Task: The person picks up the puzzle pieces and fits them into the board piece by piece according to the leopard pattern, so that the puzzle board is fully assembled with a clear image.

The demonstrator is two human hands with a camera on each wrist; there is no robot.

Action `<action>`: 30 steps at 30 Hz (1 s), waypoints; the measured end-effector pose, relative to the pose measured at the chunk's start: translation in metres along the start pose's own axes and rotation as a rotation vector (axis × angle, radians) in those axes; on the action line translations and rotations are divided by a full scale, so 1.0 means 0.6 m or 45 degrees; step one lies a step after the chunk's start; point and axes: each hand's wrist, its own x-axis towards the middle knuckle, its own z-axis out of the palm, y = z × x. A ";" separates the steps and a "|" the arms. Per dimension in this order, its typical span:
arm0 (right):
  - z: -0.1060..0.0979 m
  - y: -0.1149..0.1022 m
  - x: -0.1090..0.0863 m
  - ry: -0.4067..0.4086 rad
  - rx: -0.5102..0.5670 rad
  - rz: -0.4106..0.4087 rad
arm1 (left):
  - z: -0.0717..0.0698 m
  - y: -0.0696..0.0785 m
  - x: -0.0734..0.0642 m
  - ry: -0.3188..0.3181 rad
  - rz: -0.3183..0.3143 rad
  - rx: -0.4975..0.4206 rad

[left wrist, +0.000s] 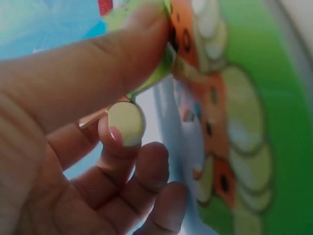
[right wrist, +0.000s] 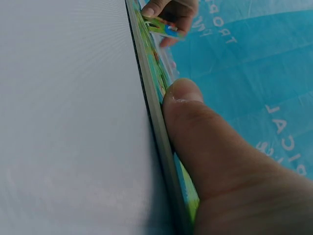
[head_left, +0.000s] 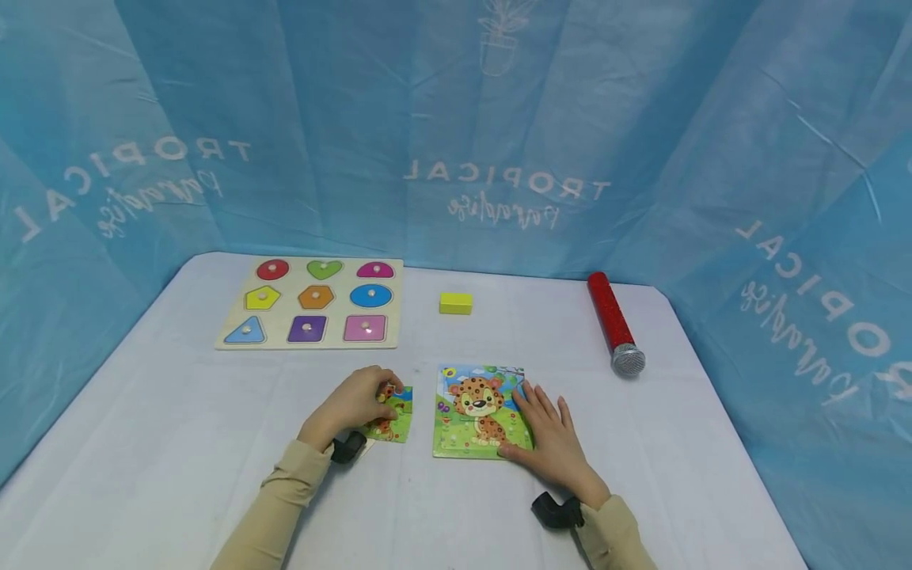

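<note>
My left hand (head_left: 356,402) pinches colourful jigsaw pieces (head_left: 400,416) between thumb and fingers, to the left of a square leopard puzzle (head_left: 476,412). In the left wrist view a green and orange spotted picture (left wrist: 215,137) fills the right side, close to the thumb. Further off in the right wrist view, the left hand holds a small piece (right wrist: 167,28) above the puzzle. With fairly straight, spread fingers, my right hand (head_left: 552,443) rests on the puzzle's right edge. The right thumb (right wrist: 195,122) presses along the board's near edge. The left palm hides part of the pieces.
A wooden shape board (head_left: 335,311) with knobbed shapes lies at the back left. Behind the puzzle is a yellow block (head_left: 456,303). A red microphone (head_left: 614,321) lies at the back right. Blue printed cloth (head_left: 456,134) hangs around the white table (head_left: 399,522).
</note>
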 end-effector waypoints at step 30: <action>-0.003 0.001 -0.001 0.027 0.025 -0.029 | 0.097 0.144 0.099 -0.193 0.437 -0.214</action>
